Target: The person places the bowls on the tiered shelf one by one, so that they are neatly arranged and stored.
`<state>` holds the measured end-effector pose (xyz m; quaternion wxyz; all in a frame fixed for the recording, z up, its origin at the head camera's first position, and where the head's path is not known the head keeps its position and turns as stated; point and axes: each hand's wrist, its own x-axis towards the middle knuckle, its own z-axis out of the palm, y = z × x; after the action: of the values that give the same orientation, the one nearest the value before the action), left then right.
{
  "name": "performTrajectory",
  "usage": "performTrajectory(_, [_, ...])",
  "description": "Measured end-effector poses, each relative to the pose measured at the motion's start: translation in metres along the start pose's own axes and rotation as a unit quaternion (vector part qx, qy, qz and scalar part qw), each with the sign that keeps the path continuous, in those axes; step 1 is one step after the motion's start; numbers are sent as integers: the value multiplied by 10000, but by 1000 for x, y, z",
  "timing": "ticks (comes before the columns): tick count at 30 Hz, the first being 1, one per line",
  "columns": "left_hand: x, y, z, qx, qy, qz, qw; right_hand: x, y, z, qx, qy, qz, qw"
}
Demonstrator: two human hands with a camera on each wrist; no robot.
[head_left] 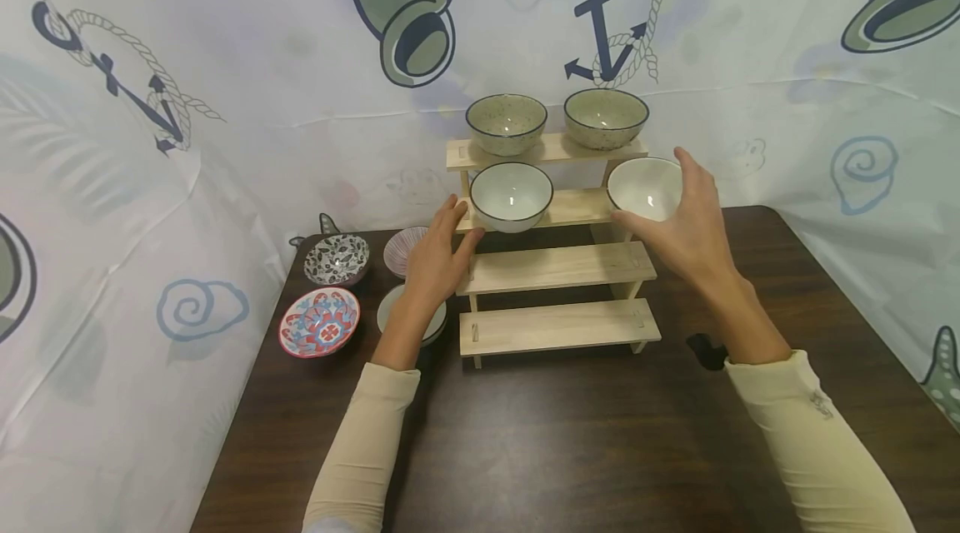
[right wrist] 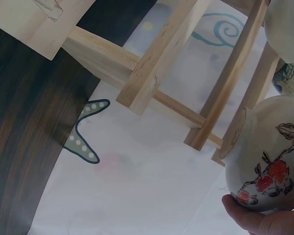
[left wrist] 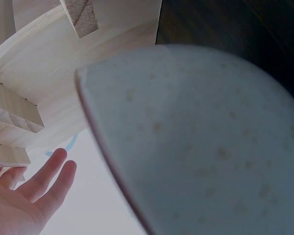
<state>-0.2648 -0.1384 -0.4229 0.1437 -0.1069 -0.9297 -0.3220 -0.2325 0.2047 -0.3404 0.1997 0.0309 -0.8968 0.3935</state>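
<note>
My right hand (head_left: 693, 229) grips a white bowl (head_left: 637, 183) at the right end of the second tier from the top of a wooden stepped shelf (head_left: 558, 268). Thumb and fingers lie on opposite sides of its rim; painted red fruit shows on its outside in the right wrist view. Another white, dark-rimmed bowl (head_left: 512, 193) stands at the left of that tier. At the shelf's left edge is my left hand (head_left: 437, 260), its fingertips right by the tier ends and its outer fingers (left wrist: 61, 183) extended in the left wrist view.
Two speckled green bowls (head_left: 507, 125) stand on the top tier. Left on the dark table (head_left: 585, 441) are a black-and-white patterned bowl (head_left: 337, 259), a red-and-blue patterned bowl (head_left: 320, 322), a striped bowl (head_left: 401, 250) and a pale bowl (head_left: 390, 304) partly behind my left forearm.
</note>
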Motion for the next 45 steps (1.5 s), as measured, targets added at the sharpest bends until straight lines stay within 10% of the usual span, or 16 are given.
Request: performTrajectory(45, [-1, -3, 1, 56, 3, 4, 10000, 17, -7, 26, 58, -242, -9, 9997])
